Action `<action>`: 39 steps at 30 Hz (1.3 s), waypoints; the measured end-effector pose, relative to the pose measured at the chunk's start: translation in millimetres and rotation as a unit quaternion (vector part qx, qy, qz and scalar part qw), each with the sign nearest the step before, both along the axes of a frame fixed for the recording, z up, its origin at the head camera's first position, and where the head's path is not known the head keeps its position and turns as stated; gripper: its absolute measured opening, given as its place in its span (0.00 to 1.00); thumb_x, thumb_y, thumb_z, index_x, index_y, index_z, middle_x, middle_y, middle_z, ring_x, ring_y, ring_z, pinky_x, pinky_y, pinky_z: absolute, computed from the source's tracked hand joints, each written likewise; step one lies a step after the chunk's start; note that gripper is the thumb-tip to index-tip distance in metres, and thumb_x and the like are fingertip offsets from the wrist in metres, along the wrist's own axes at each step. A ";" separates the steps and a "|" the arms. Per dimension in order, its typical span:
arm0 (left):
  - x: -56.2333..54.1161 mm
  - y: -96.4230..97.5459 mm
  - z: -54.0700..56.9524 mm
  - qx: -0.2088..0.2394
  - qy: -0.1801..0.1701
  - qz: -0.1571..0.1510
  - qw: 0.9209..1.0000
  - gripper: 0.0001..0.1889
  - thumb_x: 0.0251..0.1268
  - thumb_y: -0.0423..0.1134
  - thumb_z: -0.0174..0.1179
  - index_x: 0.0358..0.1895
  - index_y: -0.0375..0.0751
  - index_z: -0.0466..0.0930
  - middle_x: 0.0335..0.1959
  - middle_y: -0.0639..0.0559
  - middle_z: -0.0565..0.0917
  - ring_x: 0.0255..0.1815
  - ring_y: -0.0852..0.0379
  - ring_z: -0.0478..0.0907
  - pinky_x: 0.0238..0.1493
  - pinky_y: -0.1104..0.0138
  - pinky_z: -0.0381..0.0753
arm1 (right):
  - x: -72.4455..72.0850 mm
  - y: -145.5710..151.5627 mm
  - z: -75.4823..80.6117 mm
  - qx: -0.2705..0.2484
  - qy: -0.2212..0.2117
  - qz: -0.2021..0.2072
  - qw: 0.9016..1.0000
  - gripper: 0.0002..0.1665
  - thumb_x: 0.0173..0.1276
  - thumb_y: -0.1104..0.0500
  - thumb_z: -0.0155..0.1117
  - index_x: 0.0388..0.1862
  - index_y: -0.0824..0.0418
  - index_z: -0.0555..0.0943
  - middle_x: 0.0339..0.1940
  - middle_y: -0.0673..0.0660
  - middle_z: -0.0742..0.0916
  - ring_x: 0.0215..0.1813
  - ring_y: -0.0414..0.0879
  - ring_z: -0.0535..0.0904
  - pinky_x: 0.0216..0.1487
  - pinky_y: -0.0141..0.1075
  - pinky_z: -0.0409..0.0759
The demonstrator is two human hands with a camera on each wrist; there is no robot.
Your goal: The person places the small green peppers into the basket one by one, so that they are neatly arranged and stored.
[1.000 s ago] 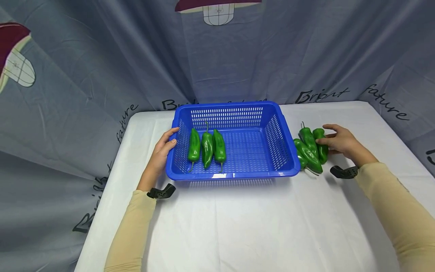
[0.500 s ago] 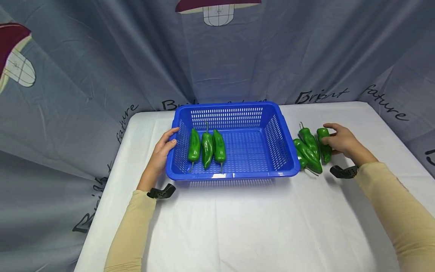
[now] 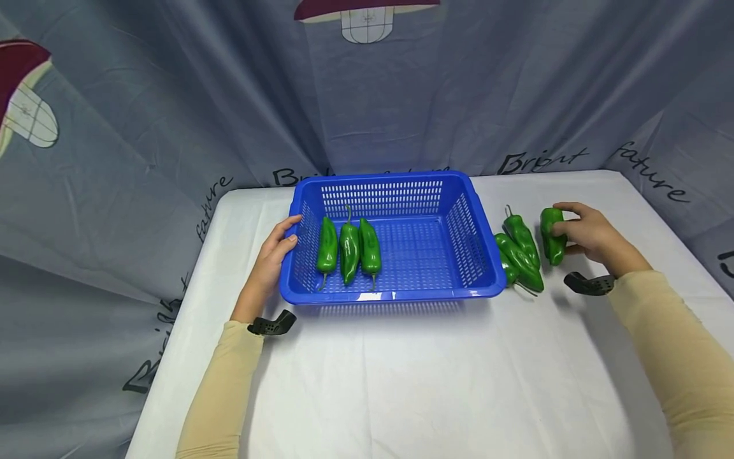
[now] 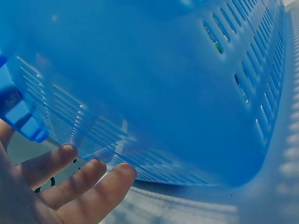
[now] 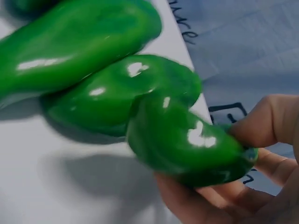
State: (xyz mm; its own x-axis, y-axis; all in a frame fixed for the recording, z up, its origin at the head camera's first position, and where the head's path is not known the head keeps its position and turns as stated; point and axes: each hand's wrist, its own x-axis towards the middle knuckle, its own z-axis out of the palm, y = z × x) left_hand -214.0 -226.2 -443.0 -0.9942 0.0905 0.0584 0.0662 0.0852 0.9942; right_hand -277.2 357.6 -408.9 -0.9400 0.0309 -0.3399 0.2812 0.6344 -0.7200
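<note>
My right hand (image 3: 593, 236) pinches a green chili pepper (image 3: 552, 237) between thumb and fingers, to the right of the other loose peppers. In the right wrist view, the held pepper (image 5: 175, 140) has a shadow on the cloth beneath it and overlaps a neighbouring pepper (image 5: 103, 100). My left hand (image 3: 268, 261) holds the left rim of a blue plastic basket (image 3: 395, 295); in the left wrist view its fingers (image 4: 110, 191) reach under the rim along the slotted outer wall. Inside the basket, three green peppers (image 3: 349, 252) lie side by side at the left.
Several more green peppers (image 3: 520, 262) lie heaped against the basket's right outer side. A white cloth (image 3: 424, 376) covers the table, and a grey printed curtain (image 3: 241, 95) hangs behind and beside it. Each wrist carries a black camera mount (image 3: 272, 323).
The pepper in my right hand has moved right and away from the heap, rising slightly. My left hand and the basket have stayed in place.
</note>
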 end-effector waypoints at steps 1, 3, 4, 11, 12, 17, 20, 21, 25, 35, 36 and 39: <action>0.0 -0.2 -0.2 -0.002 -0.001 0.001 1.000 0.26 0.80 0.37 0.40 0.78 0.41 0.59 0.84 0.43 0.53 0.83 0.38 0.54 0.80 0.40 0.56 | 0.0 -0.1 2.8 -0.009 0.001 0.001 1.000 0.46 0.75 0.62 0.51 0.84 0.66 0.40 0.74 0.83 0.59 0.52 0.53 0.78 0.41 0.40 0.87; 0.0 -0.3 -0.4 -0.003 -0.002 0.000 1.000 0.26 0.81 0.37 0.40 0.78 0.42 0.59 0.84 0.43 0.53 0.83 0.39 0.54 0.80 0.40 0.56 | 0.6 -0.8 9.1 -0.028 0.000 0.000 1.000 0.47 0.76 0.61 0.51 0.84 0.65 0.39 0.71 0.78 0.63 0.44 0.40 0.79 0.41 0.36 0.86; 0.0 -0.4 -0.5 -0.004 -0.004 0.001 1.000 0.26 0.81 0.37 0.40 0.78 0.43 0.59 0.84 0.44 0.54 0.83 0.39 0.54 0.80 0.41 0.57 | 0.8 -1.2 12.6 -0.040 -0.001 0.000 0.999 0.47 0.76 0.60 0.51 0.84 0.64 0.39 0.69 0.75 0.65 0.41 0.35 0.79 0.41 0.34 0.86; -0.2 0.0 0.1 -0.006 -0.008 0.003 1.000 0.26 0.80 0.38 0.41 0.78 0.45 0.60 0.84 0.45 0.54 0.83 0.40 0.54 0.80 0.41 0.57 | 3.0 -11.7 37.1 -0.238 -0.015 -0.036 0.971 0.36 0.76 0.65 0.53 0.76 0.39 0.57 0.42 0.39 0.79 0.38 0.32 0.84 0.39 0.33 0.87; -0.2 0.0 0.1 -0.006 -0.008 0.004 1.000 0.26 0.80 0.38 0.41 0.78 0.45 0.60 0.84 0.45 0.54 0.83 0.40 0.54 0.80 0.41 0.57 | 3.4 -14.4 40.1 -0.267 -0.013 -0.039 0.963 0.34 0.75 0.66 0.53 0.71 0.39 0.60 0.39 0.38 0.80 0.38 0.34 0.85 0.37 0.34 0.87; -0.1 0.0 -0.3 -0.004 -0.008 0.002 1.000 0.26 0.80 0.38 0.41 0.78 0.44 0.59 0.84 0.45 0.53 0.83 0.39 0.53 0.80 0.41 0.56 | 5.1 -31.7 55.2 -0.337 0.002 -0.033 0.941 0.29 0.74 0.70 0.52 0.65 0.41 0.64 0.40 0.43 0.83 0.37 0.39 0.86 0.35 0.36 0.88; -0.5 -0.5 -0.6 -0.003 -0.011 0.002 1.000 0.26 0.81 0.39 0.41 0.78 0.45 0.60 0.84 0.45 0.53 0.83 0.40 0.53 0.80 0.41 0.56 | 4.3 -44.3 64.9 -0.334 0.003 -0.020 0.942 0.31 0.74 0.70 0.52 0.67 0.42 0.62 0.42 0.43 0.83 0.37 0.39 0.86 0.36 0.36 0.88; -0.6 -0.6 -0.5 -0.003 -0.013 0.003 1.000 0.26 0.81 0.39 0.41 0.78 0.45 0.60 0.84 0.46 0.54 0.83 0.41 0.54 0.80 0.42 0.57 | 3.8 -48.7 68.2 -0.331 0.002 -0.016 0.944 0.32 0.74 0.70 0.52 0.68 0.42 0.62 0.43 0.43 0.83 0.38 0.39 0.86 0.37 0.36 0.88; -0.7 -0.3 0.3 -0.002 -0.014 0.001 1.000 0.26 0.81 0.39 0.41 0.78 0.45 0.59 0.84 0.46 0.53 0.83 0.41 0.53 0.80 0.42 0.56 | 1.2 -68.1 79.8 -0.305 -0.002 -0.003 0.952 0.34 0.74 0.69 0.53 0.72 0.43 0.59 0.45 0.42 0.82 0.38 0.39 0.86 0.38 0.36 0.88; -1.0 -0.3 2.4 0.005 -0.011 -0.001 1.000 0.26 0.81 0.38 0.41 0.79 0.42 0.59 0.84 0.44 0.53 0.83 0.38 0.54 0.80 0.40 0.57 | -4.4 -115.8 88.5 -0.242 0.006 0.054 0.969 0.35 0.75 0.66 0.55 0.75 0.49 0.56 0.43 0.43 0.83 0.38 0.38 0.87 0.41 0.35 0.89; -1.2 -0.3 2.1 0.006 -0.011 -0.002 1.000 0.26 0.81 0.38 0.40 0.79 0.42 0.58 0.84 0.44 0.53 0.83 0.38 0.54 0.80 0.40 0.56 | -4.7 -120.2 88.5 -0.241 0.005 0.058 0.969 0.35 0.75 0.66 0.55 0.75 0.49 0.56 0.43 0.43 0.83 0.38 0.38 0.87 0.41 0.35 0.89; -1.6 -0.1 1.4 0.012 -0.012 -0.002 1.000 0.26 0.81 0.37 0.40 0.78 0.42 0.59 0.84 0.43 0.53 0.82 0.38 0.54 0.79 0.40 0.57 | -5.3 -133.2 88.8 -0.240 0.003 0.068 0.968 0.35 0.75 0.65 0.56 0.75 0.50 0.56 0.43 0.44 0.83 0.38 0.38 0.87 0.42 0.35 0.88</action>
